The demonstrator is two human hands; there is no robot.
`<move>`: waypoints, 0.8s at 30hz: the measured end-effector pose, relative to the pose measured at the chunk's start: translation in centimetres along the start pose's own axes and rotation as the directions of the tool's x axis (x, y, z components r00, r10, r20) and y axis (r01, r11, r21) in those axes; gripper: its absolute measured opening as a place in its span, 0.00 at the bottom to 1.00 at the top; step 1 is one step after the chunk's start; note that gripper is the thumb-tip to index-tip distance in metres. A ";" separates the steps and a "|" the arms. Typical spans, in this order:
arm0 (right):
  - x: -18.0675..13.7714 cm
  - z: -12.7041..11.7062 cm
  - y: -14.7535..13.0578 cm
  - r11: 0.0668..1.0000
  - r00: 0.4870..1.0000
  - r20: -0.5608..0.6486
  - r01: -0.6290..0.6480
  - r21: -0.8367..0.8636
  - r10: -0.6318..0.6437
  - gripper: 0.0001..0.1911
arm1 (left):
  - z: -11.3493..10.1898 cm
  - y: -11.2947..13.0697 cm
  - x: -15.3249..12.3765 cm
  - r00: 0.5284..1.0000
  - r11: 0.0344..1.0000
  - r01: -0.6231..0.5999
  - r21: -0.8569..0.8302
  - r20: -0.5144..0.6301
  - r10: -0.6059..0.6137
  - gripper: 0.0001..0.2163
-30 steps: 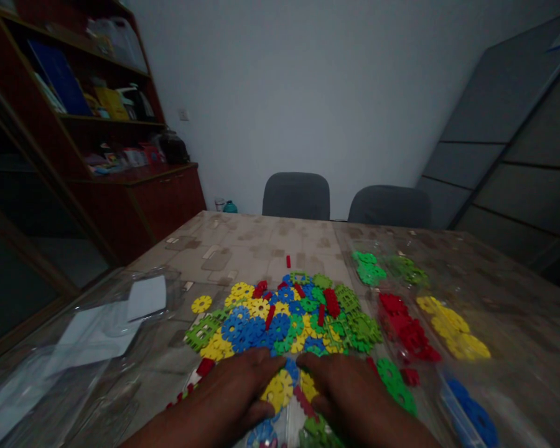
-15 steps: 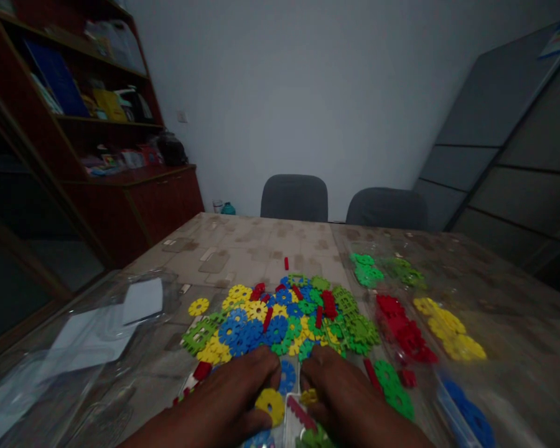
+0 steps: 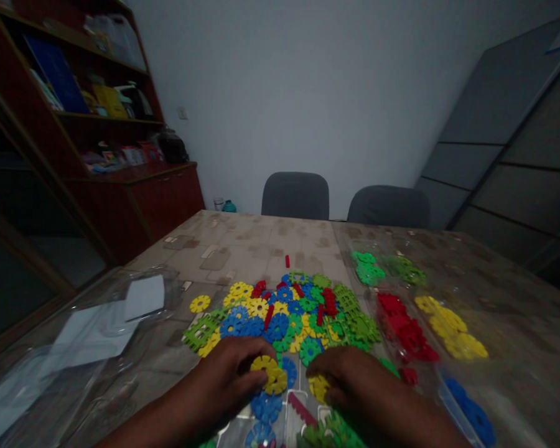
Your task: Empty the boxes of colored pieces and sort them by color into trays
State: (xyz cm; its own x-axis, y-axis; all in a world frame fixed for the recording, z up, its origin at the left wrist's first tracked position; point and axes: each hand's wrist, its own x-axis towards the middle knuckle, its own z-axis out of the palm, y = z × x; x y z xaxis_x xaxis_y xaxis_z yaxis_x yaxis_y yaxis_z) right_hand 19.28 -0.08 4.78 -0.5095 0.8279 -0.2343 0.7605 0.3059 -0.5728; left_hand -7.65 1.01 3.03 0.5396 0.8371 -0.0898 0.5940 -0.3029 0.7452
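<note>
My left hand (image 3: pixel 240 368) is closed, its thumb and fingers pinching yellow notched discs (image 3: pixel 271 376); two of them appear to overlap. Across from it, my right hand (image 3: pixel 345 373) is curled round another yellow notched disc (image 3: pixel 317 388). Beneath both hands lies a clear divided tray (image 3: pixel 290 410). Blue notched discs (image 3: pixel 266 407) sit in its left part, a dark red toothed strip (image 3: pixel 302 409) in the middle and green pieces (image 3: pixel 329 432) on the right. Just beyond my hands spreads a mixed heap of notched plastic pieces (image 3: pixel 277 326) in blue, yellow, green and red.
To the right, clear boxes hold red pieces (image 3: pixel 404 326), yellow discs (image 3: pixel 450 326), green pieces (image 3: pixel 368 267) and blue pieces (image 3: pixel 469 410). Clear plastic lids and white paper (image 3: pixel 144 297) lie at left. Two grey chairs (image 3: pixel 295 196) stand behind the table.
My hands have moved apart and back from the heap's near edge. The yellow discs in my left hand are raised, and the disc in my right hand shows more fully.
</note>
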 end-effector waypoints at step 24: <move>0.7 1.2 -0.4 0.981 0.989 -0.105 -0.082 0.173 0.101 0.12 | 0.6 0.5 0.6 0.999 0.999 -0.024 0.043 -0.029 0.025 0.04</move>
State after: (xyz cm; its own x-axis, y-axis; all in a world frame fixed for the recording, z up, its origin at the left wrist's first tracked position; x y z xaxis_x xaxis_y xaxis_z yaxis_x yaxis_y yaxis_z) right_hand 18.14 -0.14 3.87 -0.3848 0.8995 -0.2068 0.7182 0.1511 -0.6792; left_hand -6.70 1.12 2.93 0.5365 0.8423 -0.0518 0.6062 -0.3419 0.7180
